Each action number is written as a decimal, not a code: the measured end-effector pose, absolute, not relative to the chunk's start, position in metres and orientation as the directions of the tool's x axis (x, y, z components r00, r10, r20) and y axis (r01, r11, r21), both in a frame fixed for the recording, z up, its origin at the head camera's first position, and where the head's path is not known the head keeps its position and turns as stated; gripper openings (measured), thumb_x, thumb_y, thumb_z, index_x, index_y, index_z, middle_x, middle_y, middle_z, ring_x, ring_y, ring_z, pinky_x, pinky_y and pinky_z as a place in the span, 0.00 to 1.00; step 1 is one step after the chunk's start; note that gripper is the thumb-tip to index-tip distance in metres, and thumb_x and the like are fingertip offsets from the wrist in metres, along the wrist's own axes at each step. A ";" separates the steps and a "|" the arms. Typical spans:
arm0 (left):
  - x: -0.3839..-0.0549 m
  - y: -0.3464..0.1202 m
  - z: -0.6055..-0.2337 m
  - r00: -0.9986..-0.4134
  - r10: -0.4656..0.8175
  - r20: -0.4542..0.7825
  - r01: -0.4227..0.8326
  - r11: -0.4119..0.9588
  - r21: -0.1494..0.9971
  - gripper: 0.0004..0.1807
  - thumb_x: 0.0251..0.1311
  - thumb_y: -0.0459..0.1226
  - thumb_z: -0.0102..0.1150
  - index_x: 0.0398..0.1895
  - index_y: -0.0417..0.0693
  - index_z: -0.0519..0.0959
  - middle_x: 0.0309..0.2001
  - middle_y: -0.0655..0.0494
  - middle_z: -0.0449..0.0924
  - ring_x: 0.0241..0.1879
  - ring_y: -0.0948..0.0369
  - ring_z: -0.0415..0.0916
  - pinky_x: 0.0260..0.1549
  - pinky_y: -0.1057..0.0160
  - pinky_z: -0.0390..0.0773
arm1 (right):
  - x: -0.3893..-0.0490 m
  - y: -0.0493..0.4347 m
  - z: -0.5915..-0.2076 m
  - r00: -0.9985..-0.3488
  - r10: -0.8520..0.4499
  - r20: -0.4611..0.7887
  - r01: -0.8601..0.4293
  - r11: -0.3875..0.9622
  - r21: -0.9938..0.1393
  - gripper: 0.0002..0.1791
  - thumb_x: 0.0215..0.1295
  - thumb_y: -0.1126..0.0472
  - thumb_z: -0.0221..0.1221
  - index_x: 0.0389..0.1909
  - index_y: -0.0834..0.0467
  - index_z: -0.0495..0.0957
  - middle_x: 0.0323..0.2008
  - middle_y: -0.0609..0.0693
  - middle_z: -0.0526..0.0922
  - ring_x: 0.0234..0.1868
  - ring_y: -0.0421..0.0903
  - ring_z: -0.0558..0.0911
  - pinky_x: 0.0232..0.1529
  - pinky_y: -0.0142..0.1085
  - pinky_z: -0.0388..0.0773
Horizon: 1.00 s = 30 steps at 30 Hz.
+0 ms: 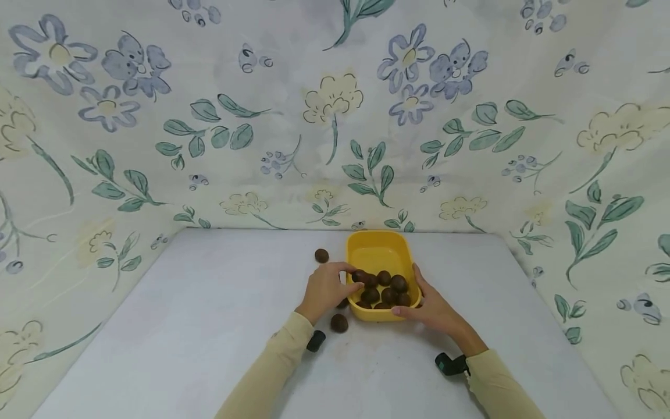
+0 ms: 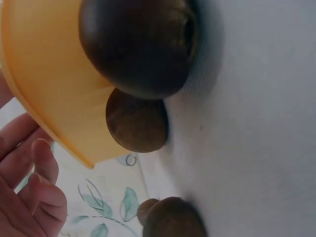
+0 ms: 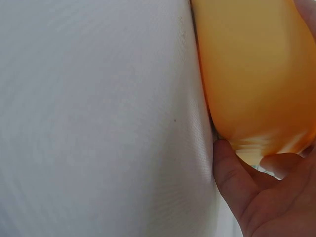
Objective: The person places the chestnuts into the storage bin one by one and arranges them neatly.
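A yellow plastic box [image 1: 379,238] stands on the white table, with several dark brown balls [image 1: 389,295] in its near half. My left hand [image 1: 323,290] reaches over the left rim; its thumb and index finger pinch a brown ball [image 1: 358,276] just inside. In the left wrist view the other fingers [image 2: 47,197] are bent beside the box wall [image 2: 54,89]. My right hand [image 1: 437,311] grips the near right corner of the box, thumb at the front, fingers along the side. The right wrist view shows the thumb [image 3: 232,173] low against the box [image 3: 247,64].
Outside the box's left side lie a few loose balls: one at the back [image 1: 321,255], one near the front corner [image 1: 339,323], and another partly hidden by my left hand [image 1: 342,303]. The white table [image 1: 209,326] meets a flower-patterned cloth [image 1: 293,134] at the back and sides.
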<state>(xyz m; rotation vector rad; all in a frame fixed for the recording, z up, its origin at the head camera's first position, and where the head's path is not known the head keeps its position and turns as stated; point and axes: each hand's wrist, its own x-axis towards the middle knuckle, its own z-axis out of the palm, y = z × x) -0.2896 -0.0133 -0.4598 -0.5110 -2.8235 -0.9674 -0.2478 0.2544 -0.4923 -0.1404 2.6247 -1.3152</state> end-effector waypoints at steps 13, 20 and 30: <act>-0.299 -0.001 -0.446 -0.911 0.393 0.125 0.412 0.846 0.340 0.17 0.58 0.47 0.75 0.44 0.47 0.88 0.41 0.55 0.89 0.36 0.60 0.79 0.42 0.56 0.84 | -0.249 0.252 -0.491 -0.975 -0.186 -0.121 -0.009 0.578 -0.816 0.72 0.54 0.34 0.73 0.84 0.48 0.31 0.85 0.54 0.41 0.84 0.62 0.52 0.77 0.62 0.56; -0.305 0.003 -0.448 -0.919 0.386 0.078 0.386 0.844 0.374 0.15 0.55 0.47 0.78 0.38 0.47 0.88 0.36 0.56 0.88 0.32 0.61 0.76 0.36 0.61 0.82 | -0.247 0.252 -0.489 -0.974 -0.187 -0.129 -0.007 0.591 -0.807 0.73 0.54 0.33 0.72 0.84 0.51 0.31 0.85 0.57 0.42 0.83 0.63 0.52 0.77 0.63 0.57; -0.312 0.009 -0.451 -0.930 0.366 0.026 0.341 0.834 0.433 0.15 0.54 0.45 0.79 0.38 0.46 0.87 0.36 0.55 0.87 0.33 0.60 0.77 0.40 0.59 0.83 | -0.246 0.253 -0.491 -0.974 -0.188 -0.128 -0.008 0.589 -0.808 0.73 0.54 0.34 0.72 0.84 0.51 0.30 0.85 0.57 0.42 0.83 0.63 0.53 0.77 0.62 0.58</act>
